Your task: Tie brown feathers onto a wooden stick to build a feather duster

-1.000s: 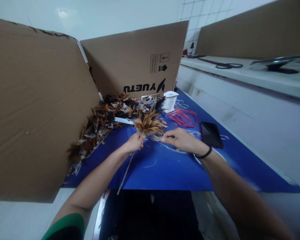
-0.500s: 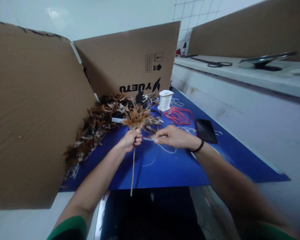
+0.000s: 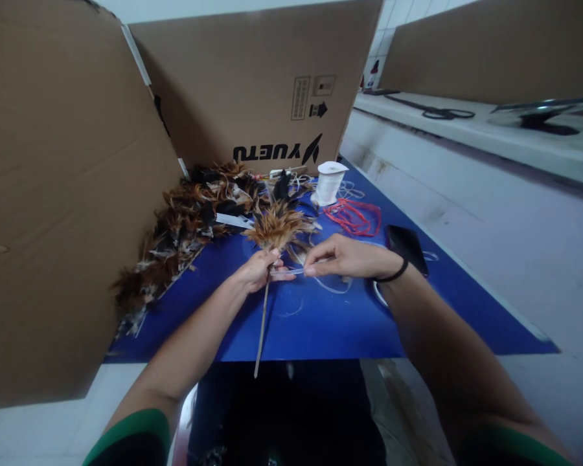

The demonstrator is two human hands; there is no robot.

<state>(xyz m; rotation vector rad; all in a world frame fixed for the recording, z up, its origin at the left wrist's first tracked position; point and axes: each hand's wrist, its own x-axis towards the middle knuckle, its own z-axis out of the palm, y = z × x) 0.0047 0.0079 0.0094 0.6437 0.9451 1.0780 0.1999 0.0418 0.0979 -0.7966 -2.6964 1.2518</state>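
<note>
My left hand [image 3: 258, 270] grips a thin stick [image 3: 262, 330] between thumb and fingers, just under a tuft of brown feathers [image 3: 279, 225] fixed round its upper part. The stick's bare lower end points toward me, past the table edge. To the right, my right hand [image 3: 340, 257] pinches a narrow translucent ribbon [image 3: 291, 272], which runs across to the stick at my left hand. A loose length of ribbon curls on the table below my right hand.
A pile of loose feathers [image 3: 175, 226] lies along the cardboard at left. On the blue table [image 3: 320, 330] stand a white ribbon spool [image 3: 329, 184], red cord [image 3: 352, 217] and a dark phone [image 3: 407, 249]. Scissors [image 3: 447, 113] rest on the ledge at right.
The left hand's fingers have loosened from a tight curl and extend under the ribbon. The ribbon now reaches the stick. The view has tilted down slightly.
</note>
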